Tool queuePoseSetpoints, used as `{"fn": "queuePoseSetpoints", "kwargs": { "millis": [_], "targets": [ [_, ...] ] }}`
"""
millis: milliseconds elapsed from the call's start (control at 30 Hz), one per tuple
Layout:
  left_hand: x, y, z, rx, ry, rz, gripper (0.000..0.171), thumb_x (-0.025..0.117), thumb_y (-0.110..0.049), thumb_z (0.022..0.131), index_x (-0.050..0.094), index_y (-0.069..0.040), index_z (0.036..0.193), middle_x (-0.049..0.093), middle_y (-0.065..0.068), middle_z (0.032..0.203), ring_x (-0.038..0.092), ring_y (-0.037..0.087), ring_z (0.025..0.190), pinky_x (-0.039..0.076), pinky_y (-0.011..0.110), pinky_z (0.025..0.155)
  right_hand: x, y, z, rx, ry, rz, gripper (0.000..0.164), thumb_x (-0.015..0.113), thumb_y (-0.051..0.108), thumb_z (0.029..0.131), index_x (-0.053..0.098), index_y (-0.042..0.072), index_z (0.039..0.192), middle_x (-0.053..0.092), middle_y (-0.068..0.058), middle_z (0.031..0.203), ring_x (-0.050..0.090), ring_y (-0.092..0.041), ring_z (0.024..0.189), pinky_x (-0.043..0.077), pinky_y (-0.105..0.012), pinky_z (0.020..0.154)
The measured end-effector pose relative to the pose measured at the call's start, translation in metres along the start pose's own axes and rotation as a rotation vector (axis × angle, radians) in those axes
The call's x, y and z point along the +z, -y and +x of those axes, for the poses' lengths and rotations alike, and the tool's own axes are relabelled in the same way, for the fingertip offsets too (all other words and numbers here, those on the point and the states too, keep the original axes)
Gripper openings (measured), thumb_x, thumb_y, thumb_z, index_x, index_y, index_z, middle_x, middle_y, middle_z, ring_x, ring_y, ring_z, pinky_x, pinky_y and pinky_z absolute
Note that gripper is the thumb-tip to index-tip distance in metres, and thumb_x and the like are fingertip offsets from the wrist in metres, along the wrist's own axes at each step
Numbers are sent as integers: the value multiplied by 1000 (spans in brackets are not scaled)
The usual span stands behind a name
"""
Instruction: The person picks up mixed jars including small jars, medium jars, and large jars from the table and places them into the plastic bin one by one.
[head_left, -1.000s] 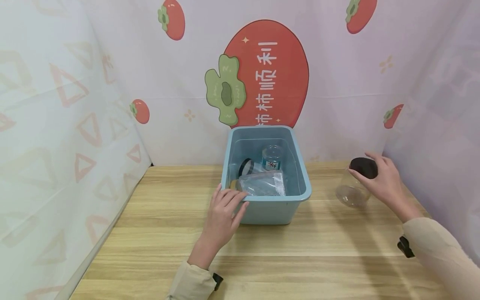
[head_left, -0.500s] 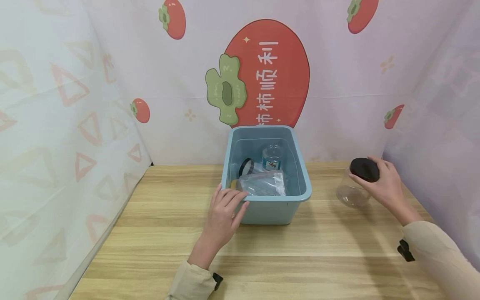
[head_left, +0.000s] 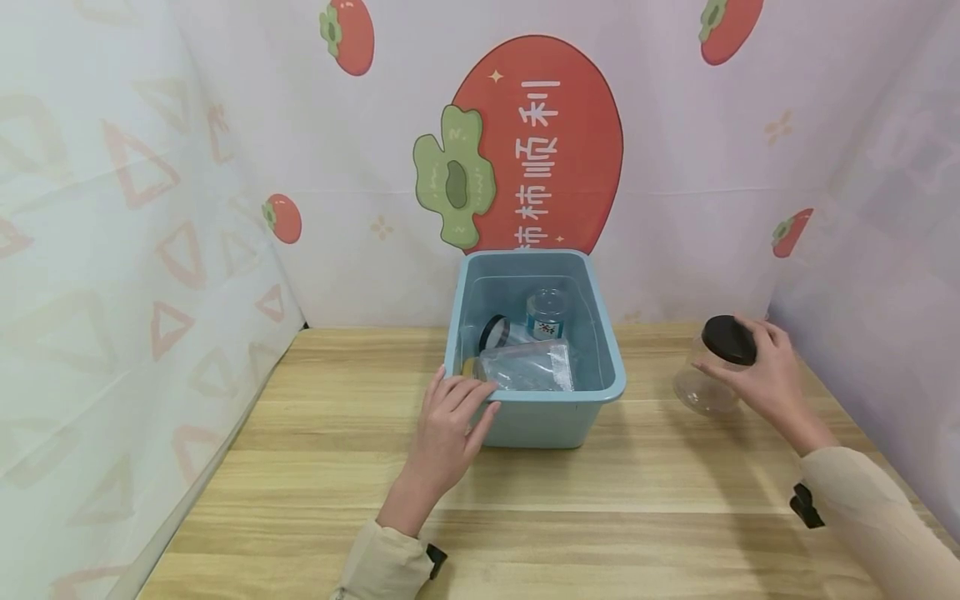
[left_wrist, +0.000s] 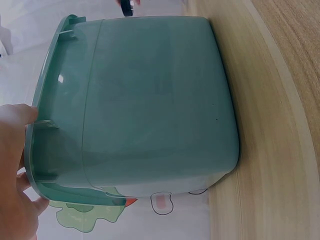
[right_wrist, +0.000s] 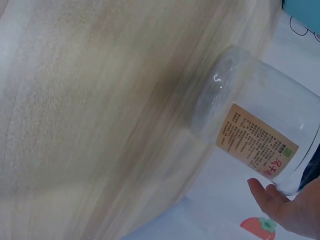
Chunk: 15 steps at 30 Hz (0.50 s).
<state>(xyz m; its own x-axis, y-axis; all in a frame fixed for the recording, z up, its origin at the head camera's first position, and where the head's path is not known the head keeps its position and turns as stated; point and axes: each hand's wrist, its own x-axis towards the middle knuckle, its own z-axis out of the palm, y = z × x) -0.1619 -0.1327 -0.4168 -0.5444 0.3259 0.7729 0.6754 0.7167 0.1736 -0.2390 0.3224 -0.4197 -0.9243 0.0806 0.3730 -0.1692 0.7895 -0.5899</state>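
In the head view a clear plastic jar (head_left: 701, 392) with a black lid (head_left: 729, 340) stands on the wooden table at the right. My right hand (head_left: 772, 375) grips it near the top, thumb on the near side below the lid and fingers behind. The right wrist view shows a brown printed label (right_wrist: 257, 142) on the jar and its base right at the tabletop. My left hand (head_left: 446, 429) holds the near left corner of a blue plastic bin (head_left: 540, 425), fingers over the rim and thumb outside. In the left wrist view the bin's outer wall (left_wrist: 150, 105) fills the middle.
Inside the bin are a clear jar with a blue label (head_left: 546, 315), a black-rimmed round lid (head_left: 493, 335) and a clear plastic container (head_left: 528, 367). A yellow-edged item (head_left: 470, 369) shows beside my left fingers. Printed curtain (head_left: 360, 267) surrounds the wooden table (head_left: 600, 533).
My right thumb has slid down from the lid's edge to the jar's wall, and more of the lid shows. My left hand and the bin have stayed in place.
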Motion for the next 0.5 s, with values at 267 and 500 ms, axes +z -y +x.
{"fn": "queuePoseSetpoints", "kwargs": {
  "millis": [267, 500],
  "targets": [
    [1, 0, 1, 2, -6, -3, 24, 80, -14, 94, 77, -8, 117, 75, 5, 106, 64, 27, 107, 43, 65, 114, 4, -3, 0, -30, -50, 19, 95, 93, 24, 80, 42, -7, 155, 34, -40, 154, 29, -60, 144, 28, -78, 113],
    [1, 0, 0, -2, -9, -9, 23, 79, -14, 95, 77, -7, 117, 75, 5, 106, 64, 27, 107, 43, 65, 113, 3, -2, 1, -27, -52, 5, 94, 93, 23, 80, 44, -9, 153, 37, -40, 151, 31, -60, 142, 28, -78, 112]
  ]
}}
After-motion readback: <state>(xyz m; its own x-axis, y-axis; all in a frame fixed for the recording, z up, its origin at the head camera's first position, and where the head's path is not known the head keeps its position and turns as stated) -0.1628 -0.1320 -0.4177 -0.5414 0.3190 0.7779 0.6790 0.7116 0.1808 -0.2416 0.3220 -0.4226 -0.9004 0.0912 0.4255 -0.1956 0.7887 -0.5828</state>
